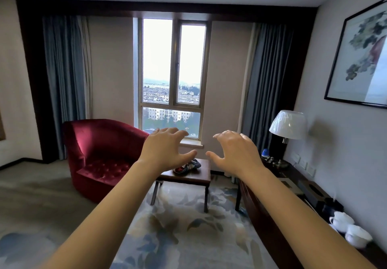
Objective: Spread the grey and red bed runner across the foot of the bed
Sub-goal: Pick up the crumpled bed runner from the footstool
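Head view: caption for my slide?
Left hand and right hand, open, reach toward a small table beside a red armchair.

Straight ahead, a tall window [171, 80] looks out over rooftops under a bright sky, with a blue-grey left curtain [62, 80] and a matching right curtain [266, 80] both drawn back. Below and to the left sits a deep red armchair [100, 153] with a button-tufted seat. Just beside it a small dark side table [188, 178] stands on a patterned carpet [178, 237] in blues and creams. On the right wall hangs a black-framed painting [360, 54] of leaves. Below it a white-shaded lamp [288, 125] stands on a long dark desk [293, 176], with two white cups [356, 235] nearer the camera on the same desk
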